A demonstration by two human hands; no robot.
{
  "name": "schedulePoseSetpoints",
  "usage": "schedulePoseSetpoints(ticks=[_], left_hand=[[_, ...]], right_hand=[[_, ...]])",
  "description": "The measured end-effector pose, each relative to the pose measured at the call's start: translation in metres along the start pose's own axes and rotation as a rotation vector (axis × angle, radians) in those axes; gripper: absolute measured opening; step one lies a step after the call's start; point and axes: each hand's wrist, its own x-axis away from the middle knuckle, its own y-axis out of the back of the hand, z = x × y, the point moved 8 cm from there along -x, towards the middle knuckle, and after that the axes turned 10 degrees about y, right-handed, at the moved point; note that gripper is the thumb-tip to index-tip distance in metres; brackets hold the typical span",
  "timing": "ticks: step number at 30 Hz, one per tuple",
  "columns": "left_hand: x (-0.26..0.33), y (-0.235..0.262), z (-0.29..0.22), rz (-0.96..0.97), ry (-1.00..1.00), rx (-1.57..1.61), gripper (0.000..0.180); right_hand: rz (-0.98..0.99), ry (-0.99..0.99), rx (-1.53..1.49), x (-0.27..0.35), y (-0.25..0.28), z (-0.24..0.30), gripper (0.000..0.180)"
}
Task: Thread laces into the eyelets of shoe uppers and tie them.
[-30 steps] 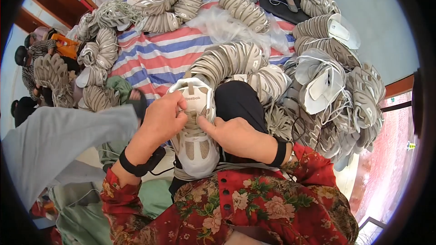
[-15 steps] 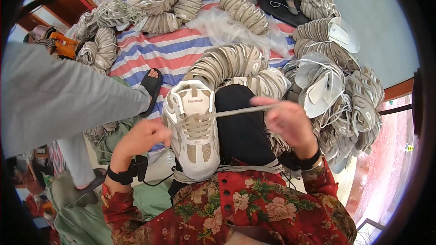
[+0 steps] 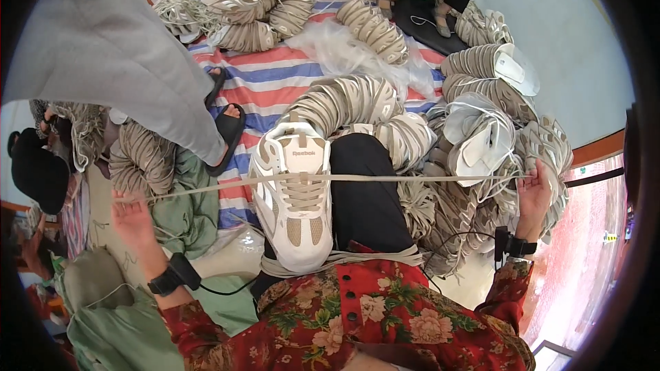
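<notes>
Sneaker (image 3: 294, 199), cream and white, lies sole-down on the person's lap, its toe toward the body and its heel and tongue pointing away, resting against the black trouser leg (image 3: 364, 192). A long beige shoelace (image 3: 412, 178) runs through its upper eyelets and stretches taut in a nearly level line to both sides. The left hand (image 3: 130, 216) is out wide at the left and closed around one lace end; the right hand (image 3: 535, 196) is out wide at the right with its fingers pinching the other end. Each wrist wears a black band with a thin cable.

Stacks of beige shoe uppers (image 3: 344, 99) crowd the space beyond the knee and to the right, some with white insoles (image 3: 481, 141) showing, all heaped on a red, white and blue striped sheet (image 3: 275, 82). Another person's grey trouser leg (image 3: 110, 48) and black sandal (image 3: 230, 134) stand just left of the sneaker, above the left half of the lace.

Half a second ago the hands were much closer to the sneaker and only the right side of the lace was drawn out; now both arms are spread and the lace is pulled full length.
</notes>
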Motion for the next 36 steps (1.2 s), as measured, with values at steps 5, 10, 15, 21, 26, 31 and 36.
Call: schedulePoseSetpoints(ticks=[5, 10, 15, 21, 26, 31, 36], left_hand=[[0.043, 0.083, -0.067, -0.609, -0.249, -0.481, 0.036], [0.039, 0.054, -0.037, -0.65, -0.152, -0.68, 0.049], [0.012, -0.101, 0.133, -0.226, 0.149, -1.079, 0.041], [0.03, -0.203, 0.215, 0.031, 0.143, -1.2, 0.012], [0.035, -0.206, 0.223, 0.161, 0.214, -1.268, 0.012], [0.039, -0.192, 0.243, 0.317, 0.485, -1.182, 0.018], [0.036, -0.192, 0.235, 0.25, 0.504, -1.169, 0.017]], right_hand=[[0.598, -0.062, -0.246, -0.048, 0.022, -0.016, 0.023], [0.999, 0.465, 0.804, 0.135, -0.18, -0.079, 0.026], [1.492, 0.452, 0.721, 0.272, -0.266, -0.134, 0.025], [1.538, 0.609, 0.909, 0.283, -0.258, -0.148, 0.011], [1.555, 0.581, 0.852, 0.277, -0.269, -0.152, 0.012], [1.694, 0.614, 0.903, 0.282, -0.282, -0.155, 0.014], [1.762, 0.689, 1.0, 0.29, -0.286, -0.157, 0.011]])
